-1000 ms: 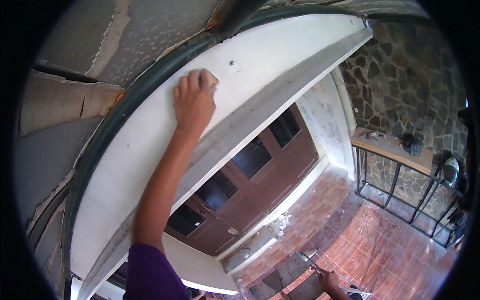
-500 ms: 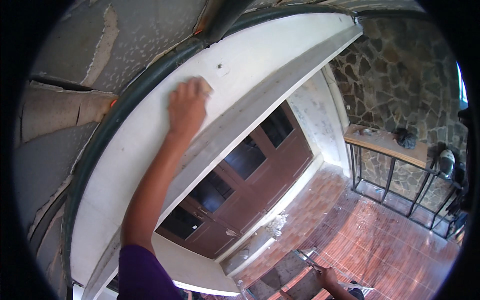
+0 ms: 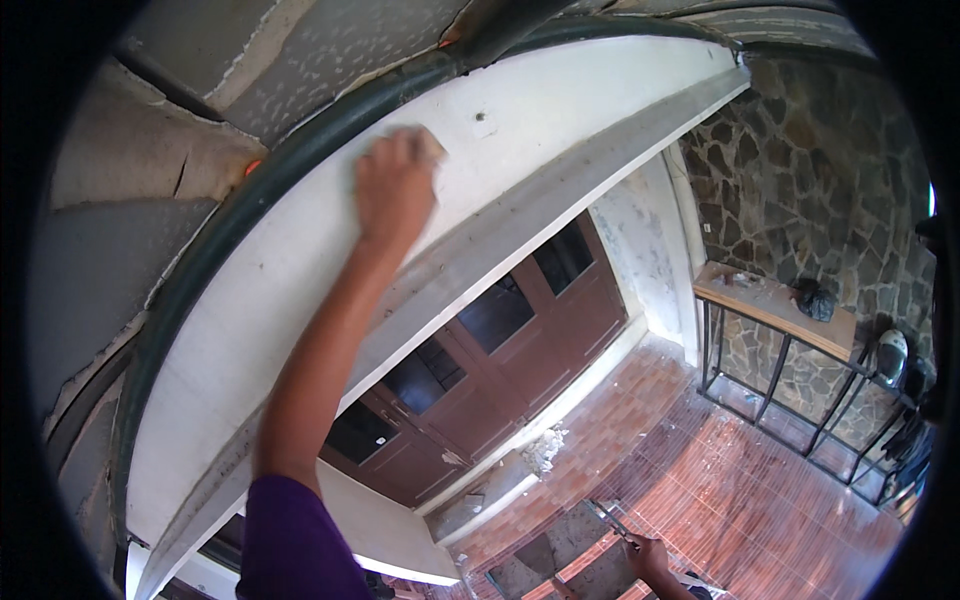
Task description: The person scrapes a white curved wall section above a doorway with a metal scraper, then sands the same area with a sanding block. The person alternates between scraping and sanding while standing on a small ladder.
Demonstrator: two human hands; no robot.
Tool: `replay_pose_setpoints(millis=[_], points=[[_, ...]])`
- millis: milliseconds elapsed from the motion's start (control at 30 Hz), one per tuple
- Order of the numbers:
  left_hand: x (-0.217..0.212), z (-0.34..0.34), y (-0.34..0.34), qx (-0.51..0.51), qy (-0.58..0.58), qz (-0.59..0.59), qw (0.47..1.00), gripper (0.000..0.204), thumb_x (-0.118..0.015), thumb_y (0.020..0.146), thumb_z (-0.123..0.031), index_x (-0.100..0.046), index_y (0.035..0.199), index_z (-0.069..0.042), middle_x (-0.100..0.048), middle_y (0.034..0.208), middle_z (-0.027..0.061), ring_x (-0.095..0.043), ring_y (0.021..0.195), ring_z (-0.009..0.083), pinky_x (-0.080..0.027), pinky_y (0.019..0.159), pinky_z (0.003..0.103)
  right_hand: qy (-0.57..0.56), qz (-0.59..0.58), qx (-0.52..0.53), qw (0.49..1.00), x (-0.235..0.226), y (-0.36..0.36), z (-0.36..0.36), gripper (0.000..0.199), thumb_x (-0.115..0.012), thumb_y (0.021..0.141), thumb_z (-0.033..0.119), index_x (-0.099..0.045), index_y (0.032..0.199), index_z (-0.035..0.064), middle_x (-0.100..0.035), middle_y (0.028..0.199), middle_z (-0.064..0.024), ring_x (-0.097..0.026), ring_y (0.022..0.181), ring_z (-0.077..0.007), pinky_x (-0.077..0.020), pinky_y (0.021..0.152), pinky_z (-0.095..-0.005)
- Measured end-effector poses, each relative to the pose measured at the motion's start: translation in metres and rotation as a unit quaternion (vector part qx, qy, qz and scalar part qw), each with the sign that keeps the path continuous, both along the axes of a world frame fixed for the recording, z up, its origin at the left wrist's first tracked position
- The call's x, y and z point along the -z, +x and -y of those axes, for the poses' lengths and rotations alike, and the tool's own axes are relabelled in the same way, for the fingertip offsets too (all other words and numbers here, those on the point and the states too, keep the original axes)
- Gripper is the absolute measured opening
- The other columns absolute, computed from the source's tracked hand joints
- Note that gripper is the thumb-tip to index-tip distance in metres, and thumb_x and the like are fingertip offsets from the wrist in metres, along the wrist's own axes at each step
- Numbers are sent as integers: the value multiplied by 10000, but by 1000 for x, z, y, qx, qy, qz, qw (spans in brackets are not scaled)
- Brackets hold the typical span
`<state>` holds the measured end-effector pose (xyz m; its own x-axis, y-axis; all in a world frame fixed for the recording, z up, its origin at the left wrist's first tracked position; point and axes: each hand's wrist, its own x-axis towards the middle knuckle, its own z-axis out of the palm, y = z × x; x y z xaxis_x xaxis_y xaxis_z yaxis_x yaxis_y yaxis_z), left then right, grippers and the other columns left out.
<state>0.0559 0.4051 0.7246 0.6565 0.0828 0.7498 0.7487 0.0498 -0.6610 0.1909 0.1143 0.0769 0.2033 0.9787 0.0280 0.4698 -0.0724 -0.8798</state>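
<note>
My left hand [image 3: 393, 185], its arm in a purple sleeve, reaches up against a white painted wall band [image 3: 540, 100]. Its fingers are closed on a small tan pad [image 3: 430, 148] pressed to the surface; blur hides what kind it is. A small dark hole [image 3: 480, 117] marks the wall to the right of that hand. Far lower, near the bottom edge, my right hand [image 3: 650, 556] is closed around a thin dark bar [image 3: 611, 520]. Grey boards [image 3: 575, 535] lie beside it, and I cannot tell whether the bar belongs to them.
A dark green pipe [image 3: 250, 200] curves above the wall, under broken ceiling panels [image 3: 150, 150]. A grey ledge [image 3: 440, 260] runs below, over brown doors [image 3: 510, 350]. White debris [image 3: 545, 450] lies on the tiled floor. At right stands a metal railing [image 3: 770, 380] with a wooden top [image 3: 770, 310].
The view has shifted slightly. My left hand stays at the wall with the pad, now a little higher and further right in view. My right hand keeps its hold.
</note>
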Motion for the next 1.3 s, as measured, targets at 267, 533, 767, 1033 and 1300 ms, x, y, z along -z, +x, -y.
replay_pose_setpoints(millis=[267,533,767,1033,1300], points=[[1,-3,-1,30,13,-4,999,488,-720,872,-259,-611,1300,-53,-584,1171,71,-544,1065,250,-427,865,395,-22,34,5,999,-3,-1,1,269,-689,864,247,-759,1106,153,-687,771,-228,-685,718,-422,-563,642,-491],[-4,2,-2,39,1,24,999,413,-682,911,-232,-613,1293,-94,-593,1220,95,-550,1120,288,-451,888,439,-8,-24,-6,1000,-8,3,3,284,-705,867,253,-752,1113,119,-716,857,-215,-708,782,-402,-577,687,-454],[5,3,-1,-13,20,52,998,497,-679,920,-262,-568,1363,-65,-562,1272,88,-536,1145,262,-429,920,427,-59,-45,-64,995,1,11,6,308,-666,886,215,-732,1152,75,-707,886,-254,-706,835,-422,-575,722,-462],[8,4,8,-27,43,99,994,521,-673,930,-296,-557,1386,-72,-557,1305,89,-527,1182,261,-425,944,416,-45,-52,-15,998,8,6,4,320,-657,886,268,-747,1122,72,-697,833,-270,-703,791,-431,-574,715,-481],[16,1,18,-40,26,72,996,523,-686,911,-300,-561,1368,-76,-552,1310,74,-526,1159,238,-421,925,389,62,-31,-47,996,16,9,18,306,-702,841,283,-752,1083,101,-704,781,-218,-688,719,-424,-579,667,-479]])
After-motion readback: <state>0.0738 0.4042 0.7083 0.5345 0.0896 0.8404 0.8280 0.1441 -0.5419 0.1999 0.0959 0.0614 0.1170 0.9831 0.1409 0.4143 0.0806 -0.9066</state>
